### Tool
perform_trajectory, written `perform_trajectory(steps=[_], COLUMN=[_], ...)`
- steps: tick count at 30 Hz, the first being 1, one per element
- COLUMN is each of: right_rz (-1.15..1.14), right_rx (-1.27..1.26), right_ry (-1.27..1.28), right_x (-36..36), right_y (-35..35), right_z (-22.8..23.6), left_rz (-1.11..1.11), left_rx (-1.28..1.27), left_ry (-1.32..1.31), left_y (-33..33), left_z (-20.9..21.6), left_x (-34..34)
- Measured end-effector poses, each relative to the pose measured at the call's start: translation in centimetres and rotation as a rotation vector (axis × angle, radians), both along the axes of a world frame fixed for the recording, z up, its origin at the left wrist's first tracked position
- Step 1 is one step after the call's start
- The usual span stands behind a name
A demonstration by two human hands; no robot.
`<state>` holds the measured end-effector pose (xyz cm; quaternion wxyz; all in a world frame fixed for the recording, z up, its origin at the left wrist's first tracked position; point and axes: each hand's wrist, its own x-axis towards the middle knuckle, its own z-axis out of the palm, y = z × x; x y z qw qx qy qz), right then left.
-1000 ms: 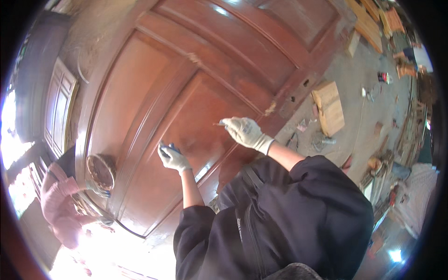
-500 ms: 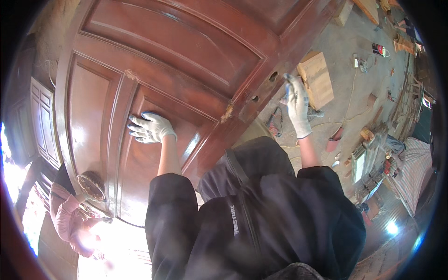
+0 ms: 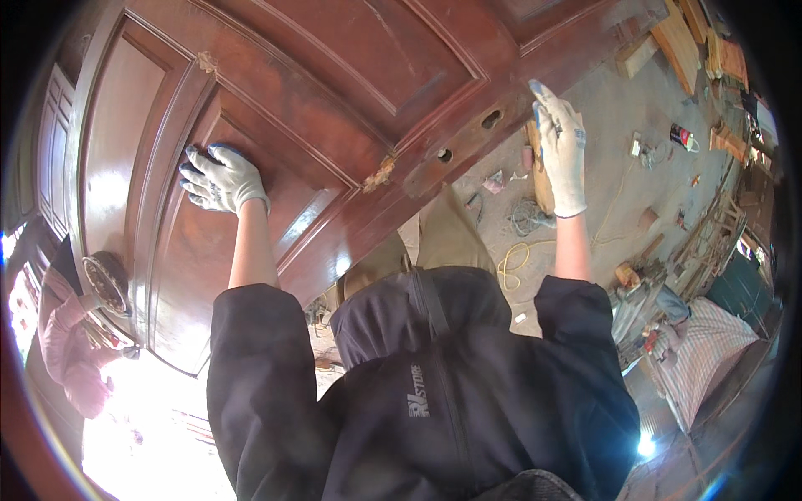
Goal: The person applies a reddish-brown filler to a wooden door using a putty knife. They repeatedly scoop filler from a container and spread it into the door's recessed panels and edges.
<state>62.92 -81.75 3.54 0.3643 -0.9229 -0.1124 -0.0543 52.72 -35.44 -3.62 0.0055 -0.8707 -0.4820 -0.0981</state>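
A large reddish-brown panelled wooden door [image 3: 334, 125] lies in front of me. Its long edge strip has two oval holes, and light filler patches [image 3: 380, 173] mark the frame. My left hand [image 3: 224, 179], in a white work glove with blue fingertips, rests spread on a lower panel, holding nothing. Just past the door's right edge, my right hand [image 3: 561, 159] is raised in a matching glove. Its fingers are stretched out, the tips close to the edge by the upper hole; whether they touch it, I cannot tell. Nothing shows in that hand.
On the left, a person in pink [image 3: 71, 334] is beside a round dark-rimmed object [image 3: 107, 284]. Wood blocks [image 3: 637, 57], planks [image 3: 675, 46], tangled wire [image 3: 528, 219] and a yellow cord [image 3: 511, 265] lie on the floor at right. A striped cloth [image 3: 710, 346] hangs farther right.
The view has shifted, so the door sits higher and farther left. My left hand stays spread on the panel. My right hand has moved slightly up and right, fingers still extended.
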Motion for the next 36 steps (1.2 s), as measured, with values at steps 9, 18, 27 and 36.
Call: perform_trajectory(steps=[9, 18, 27, 36], right_rz=[0.259, 0.276, 0.296, 0.303], right_rx=[-0.451, -0.512, -0.443, -0.485], right_ry=[-0.076, -0.080, 0.021, 0.086], right_x=[2.7, 1.7, 1.4, 1.6], right_y=[-1.1, -1.2, -1.6, -0.8], right_z=[-1.7, -3.0, -2.6, -1.9], left_rz=[-0.009, -0.055, -0.025, -0.034], left_rx=[-0.020, 0.022, 0.051, 0.098], left_ry=[-0.029, -0.057, -0.047, -0.048], left_y=[0.0, 0.3, 0.8, 1.9], left_z=[0.5, 0.7, 0.0, -0.8], left_x=[-0.1, 0.2, -0.4, -0.8])
